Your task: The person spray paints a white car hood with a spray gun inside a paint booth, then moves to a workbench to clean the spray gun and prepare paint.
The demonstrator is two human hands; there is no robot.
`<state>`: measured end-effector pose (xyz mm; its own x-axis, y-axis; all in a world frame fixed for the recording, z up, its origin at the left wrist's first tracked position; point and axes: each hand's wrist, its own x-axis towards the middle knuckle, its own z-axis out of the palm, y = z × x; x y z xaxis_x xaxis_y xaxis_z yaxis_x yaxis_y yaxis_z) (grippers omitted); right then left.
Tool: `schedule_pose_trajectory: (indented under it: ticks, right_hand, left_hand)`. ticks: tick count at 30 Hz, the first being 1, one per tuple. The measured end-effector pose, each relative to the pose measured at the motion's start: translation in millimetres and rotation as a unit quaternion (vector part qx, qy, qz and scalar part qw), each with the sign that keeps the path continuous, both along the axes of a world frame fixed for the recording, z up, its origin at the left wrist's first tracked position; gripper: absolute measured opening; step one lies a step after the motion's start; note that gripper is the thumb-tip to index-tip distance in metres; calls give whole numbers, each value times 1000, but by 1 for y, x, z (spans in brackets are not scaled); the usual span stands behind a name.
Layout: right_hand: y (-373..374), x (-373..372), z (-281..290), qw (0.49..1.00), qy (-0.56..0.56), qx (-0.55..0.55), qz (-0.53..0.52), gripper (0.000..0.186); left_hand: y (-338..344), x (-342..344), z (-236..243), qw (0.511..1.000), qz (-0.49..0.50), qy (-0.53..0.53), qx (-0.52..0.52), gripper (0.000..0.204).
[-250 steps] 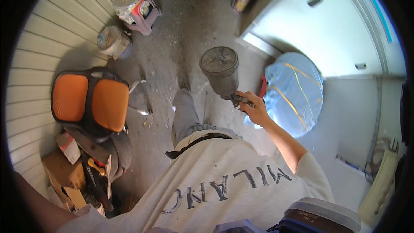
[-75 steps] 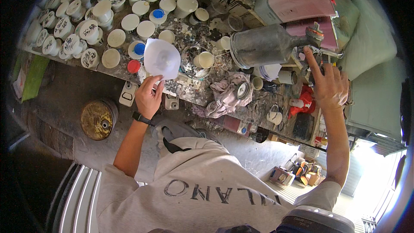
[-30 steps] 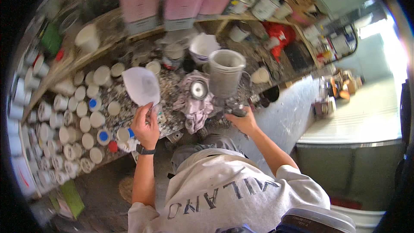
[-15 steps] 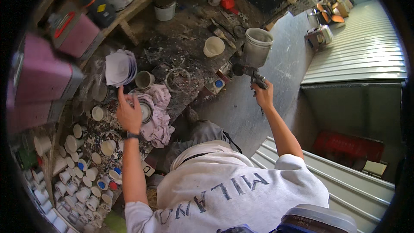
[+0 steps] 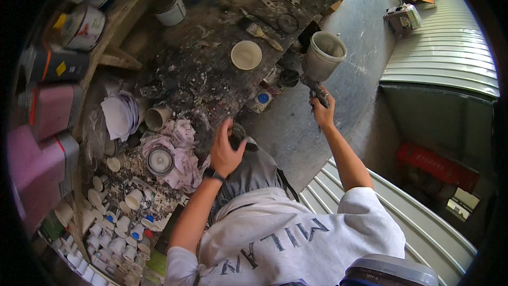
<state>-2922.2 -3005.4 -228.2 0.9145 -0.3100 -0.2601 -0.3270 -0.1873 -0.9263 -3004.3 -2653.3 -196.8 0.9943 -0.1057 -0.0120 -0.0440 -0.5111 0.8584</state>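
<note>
Two hands apart: your right hand grips the top-heavy spray gun by its handle; your left hand clasps a small dark lid.

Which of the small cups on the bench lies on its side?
The tan cup beside the crumpled pinkish rag, its open mouth facing sideways. The many small white cups at the bench's near-left end stand upright, mouths up.

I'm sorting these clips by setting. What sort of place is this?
Most likely a paint workshop. The right hand holds a spray gun with a cup on top, the workbench is crusted with paint, and small pots and paint cans crowd it.
</note>
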Motion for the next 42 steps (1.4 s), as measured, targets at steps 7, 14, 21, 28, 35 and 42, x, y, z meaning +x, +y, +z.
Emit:
schedule_pose_trajectory:
  ticks: [7, 14, 21, 28, 35, 42]
  right_hand:
    - [-4, -15, -45, 988, -140, -67, 26, 24]
    - [-1, -23, -63, 955, -244, -156, 59, 24]
    - [-9, -33, -86, 966, -205, -123, 102, 43]
    - [-3, -39, -88, 966, -207, -123, 94, 51]
    - [-2, -38, -81, 963, -221, -122, 93, 52]
    - [-9, -42, -80, 962, -220, -130, 96, 52]
  left_hand:
    - [-85, 182, -84, 964, 260, 12, -46, 108]
    - [-96, 201, -85, 970, 217, -62, -90, 91]
    - [-103, 175, 5, 985, 97, -135, -53, 94]
    - [-109, 171, 65, 949, -37, -301, 88, 81]
    - [-112, 162, 72, 929, -40, -349, 117, 81]
    - [-114, 158, 70, 925, -30, -357, 127, 78]
